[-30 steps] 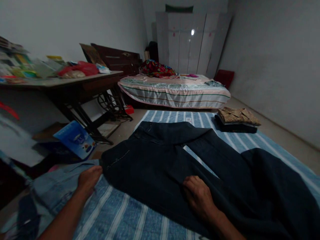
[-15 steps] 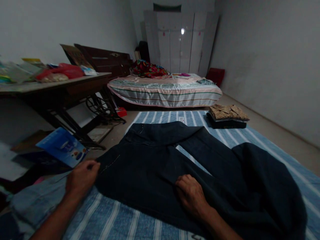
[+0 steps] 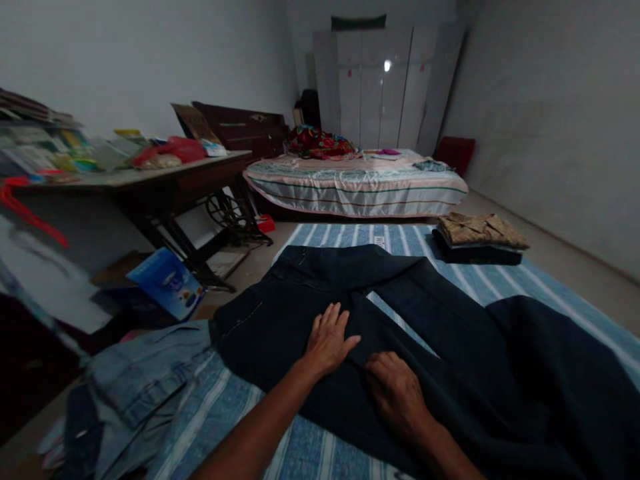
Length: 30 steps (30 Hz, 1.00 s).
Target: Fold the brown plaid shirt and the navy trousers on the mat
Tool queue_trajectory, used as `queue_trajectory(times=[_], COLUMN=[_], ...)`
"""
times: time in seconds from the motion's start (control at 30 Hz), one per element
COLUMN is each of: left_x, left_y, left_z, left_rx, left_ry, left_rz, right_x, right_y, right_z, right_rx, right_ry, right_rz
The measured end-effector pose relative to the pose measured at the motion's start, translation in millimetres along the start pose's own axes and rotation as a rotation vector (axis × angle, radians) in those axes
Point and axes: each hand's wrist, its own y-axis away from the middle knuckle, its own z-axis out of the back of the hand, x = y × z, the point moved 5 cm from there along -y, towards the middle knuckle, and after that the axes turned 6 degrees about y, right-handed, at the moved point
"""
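Head view: pale denim (image 3: 145, 373) lies crumpled at the left edge of a blue striped sheet (image 3: 225, 403). Next comes the waistband (image 3: 223, 330), probably the best hold, of dark trousers (image 3: 287, 320) spread across the middle. My left hand (image 3: 330, 340) rests flat on them, fingers spread. My right hand (image 3: 397, 390) curls on the near leg (image 3: 347, 403); whether it grips I cannot tell. Toward the right edge the trousers bunch, probably soft, limp, weighty. Folded clothes (image 3: 483, 235) sit near the far right corner.

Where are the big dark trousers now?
In the head view, the dark trousers lie across the centre and right of the striped sheet, under the left hand and right hand, with the light blue jeans at their left.
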Motion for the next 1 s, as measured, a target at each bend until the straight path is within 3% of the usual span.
queue_trajectory(times=[0.17, 0.37, 0.5, 0.6, 0.77, 1.0], left_x=[9, 8, 7, 9, 13, 12], left_y=[0, 2, 2, 2, 1, 0], left_z=[-18.5, -17.1, -14.4, -14.9, -17.7, -15.8], left_rx=[0.045, 0.031, 0.026, 0.027, -0.049, -0.075], left_ry=[-0.060, -0.078, -0.086, -0.092, -0.084, -0.053], left_rz=[0.055, 0.062, 0.054, 0.033, 0.009, 0.005], right_x=[-1, -2, 13, 21, 6, -21], right_y=[0, -2, -18, -32, -32, -20], right_z=[0, 3, 10, 2, -13, 10], right_rx=[-0.012, -0.010, -0.010, 0.128, 0.351, 0.430], right_ry=[0.006, -0.024, -0.006, 0.043, 0.202, 0.337], right_rz=[0.008, -0.026, -0.042, -0.082, -0.149, -0.292])
